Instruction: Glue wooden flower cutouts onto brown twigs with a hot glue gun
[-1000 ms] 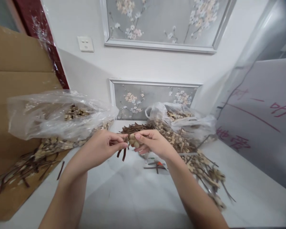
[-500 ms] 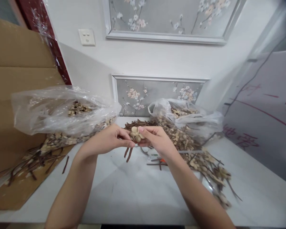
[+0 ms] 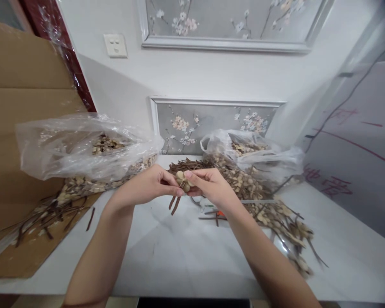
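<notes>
Both hands meet over the middle of the white table. My left hand (image 3: 157, 185) pinches a small pale flower-shaped piece (image 3: 183, 181) from the left, thumb at its lower edge. On the other side my right hand (image 3: 208, 184) grips the same piece, its thumb on the upper petals. Two brown strips (image 3: 174, 205) hang down below my left fingertips. Behind the hands lies a pile of dark brown strips (image 3: 188, 164). How the strips join the flower piece is hidden by the fingers.
Plastic bags of pale pieces stand at left (image 3: 83, 149) and right (image 3: 224, 143). Loose pieces and stems (image 3: 285, 218) spread at the right. Cardboard (image 3: 22, 265) with brown stems lies left. A small orange item (image 3: 220, 213) is beside my right wrist.
The view has shifted slightly. Both hands still hold the flower piece, and my left thumb has moved a little to the right along its lower edge.
</notes>
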`<act>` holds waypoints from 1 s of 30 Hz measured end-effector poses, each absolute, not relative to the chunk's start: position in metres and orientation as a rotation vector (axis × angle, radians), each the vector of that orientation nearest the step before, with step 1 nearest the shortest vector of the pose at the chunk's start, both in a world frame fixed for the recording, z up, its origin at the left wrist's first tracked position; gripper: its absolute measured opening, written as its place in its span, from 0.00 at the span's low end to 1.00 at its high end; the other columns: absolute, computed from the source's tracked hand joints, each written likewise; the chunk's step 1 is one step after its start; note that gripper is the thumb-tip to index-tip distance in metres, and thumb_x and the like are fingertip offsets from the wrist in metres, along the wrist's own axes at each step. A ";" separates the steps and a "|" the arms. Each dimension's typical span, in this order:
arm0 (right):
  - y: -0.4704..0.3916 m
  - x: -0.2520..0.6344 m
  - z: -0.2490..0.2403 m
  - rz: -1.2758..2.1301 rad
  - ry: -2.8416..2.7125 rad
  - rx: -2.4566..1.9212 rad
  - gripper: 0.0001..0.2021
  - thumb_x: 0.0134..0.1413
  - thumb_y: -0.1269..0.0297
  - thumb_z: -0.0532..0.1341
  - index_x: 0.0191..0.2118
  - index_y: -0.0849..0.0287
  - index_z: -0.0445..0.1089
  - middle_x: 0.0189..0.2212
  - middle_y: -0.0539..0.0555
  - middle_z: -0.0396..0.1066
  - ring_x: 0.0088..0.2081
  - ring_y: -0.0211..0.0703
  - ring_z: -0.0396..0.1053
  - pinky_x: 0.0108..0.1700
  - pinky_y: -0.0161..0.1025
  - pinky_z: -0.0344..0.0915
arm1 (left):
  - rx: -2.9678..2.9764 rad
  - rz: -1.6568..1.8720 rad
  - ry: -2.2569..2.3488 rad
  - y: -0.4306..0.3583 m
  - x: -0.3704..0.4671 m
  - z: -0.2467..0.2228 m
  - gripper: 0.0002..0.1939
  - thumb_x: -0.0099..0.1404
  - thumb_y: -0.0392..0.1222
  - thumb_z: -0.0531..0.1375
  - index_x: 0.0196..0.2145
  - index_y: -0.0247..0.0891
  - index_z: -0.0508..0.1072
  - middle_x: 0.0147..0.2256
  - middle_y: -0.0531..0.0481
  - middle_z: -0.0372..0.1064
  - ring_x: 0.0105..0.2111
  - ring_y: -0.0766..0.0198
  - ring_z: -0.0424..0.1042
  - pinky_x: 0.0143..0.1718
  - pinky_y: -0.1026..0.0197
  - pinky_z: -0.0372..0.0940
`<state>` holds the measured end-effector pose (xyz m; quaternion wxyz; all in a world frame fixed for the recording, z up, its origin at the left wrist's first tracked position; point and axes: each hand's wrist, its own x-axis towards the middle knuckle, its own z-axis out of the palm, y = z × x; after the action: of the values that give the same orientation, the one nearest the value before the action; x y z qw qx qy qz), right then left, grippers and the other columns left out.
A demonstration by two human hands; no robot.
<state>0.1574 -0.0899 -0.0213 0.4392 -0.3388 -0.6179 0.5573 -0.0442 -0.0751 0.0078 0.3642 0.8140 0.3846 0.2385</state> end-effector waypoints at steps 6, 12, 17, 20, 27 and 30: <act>-0.088 0.160 -0.023 1.418 -1.561 -0.839 0.20 0.47 0.47 0.68 0.33 0.61 0.78 0.28 0.52 0.73 0.34 0.41 0.73 0.44 0.41 0.71 | 2.114 0.562 0.979 -0.071 -0.046 0.006 0.13 0.57 0.49 0.64 0.26 0.36 0.81 0.20 0.53 0.67 0.22 0.67 0.61 0.22 0.65 0.54; -0.086 0.160 -0.024 1.430 -1.577 -0.802 0.15 0.46 0.53 0.69 0.29 0.62 0.76 0.24 0.49 0.70 0.29 0.36 0.68 0.37 0.36 0.68 | 2.098 0.533 0.991 -0.069 -0.046 0.005 0.13 0.57 0.49 0.65 0.26 0.36 0.80 0.21 0.52 0.68 0.22 0.68 0.60 0.22 0.65 0.52; -0.085 0.159 -0.026 1.407 -1.569 -0.784 0.14 0.48 0.54 0.69 0.27 0.62 0.75 0.22 0.48 0.67 0.27 0.35 0.65 0.36 0.36 0.66 | 2.074 0.530 1.045 -0.072 -0.046 0.008 0.12 0.57 0.47 0.65 0.23 0.36 0.79 0.19 0.54 0.64 0.20 0.69 0.57 0.20 0.64 0.49; -0.085 0.160 -0.025 1.388 -1.527 -0.793 0.14 0.45 0.54 0.70 0.25 0.62 0.75 0.21 0.47 0.65 0.26 0.34 0.62 0.34 0.36 0.65 | 2.076 0.546 1.033 -0.075 -0.047 0.011 0.12 0.57 0.47 0.65 0.22 0.37 0.79 0.20 0.53 0.67 0.21 0.68 0.61 0.21 0.64 0.51; -0.086 0.163 -0.022 1.326 -1.508 -0.806 0.14 0.46 0.55 0.70 0.24 0.62 0.75 0.20 0.46 0.62 0.24 0.32 0.58 0.32 0.34 0.63 | 2.089 0.619 1.003 -0.082 -0.047 0.019 0.17 0.58 0.49 0.64 0.17 0.37 0.75 0.21 0.49 0.71 0.28 0.60 0.72 0.27 0.63 0.61; -0.086 0.163 -0.021 1.323 -1.485 -0.828 0.14 0.44 0.54 0.70 0.25 0.62 0.76 0.21 0.48 0.64 0.25 0.33 0.60 0.32 0.34 0.64 | 2.101 0.637 0.999 -0.084 -0.046 0.020 0.19 0.59 0.50 0.63 0.16 0.37 0.74 0.22 0.49 0.72 0.30 0.59 0.73 0.28 0.63 0.64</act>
<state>0.1630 -0.0863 -0.0211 0.4738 -0.3384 -0.6072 0.5407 -0.0458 -0.0841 0.0204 0.3568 0.8136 0.3870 0.2468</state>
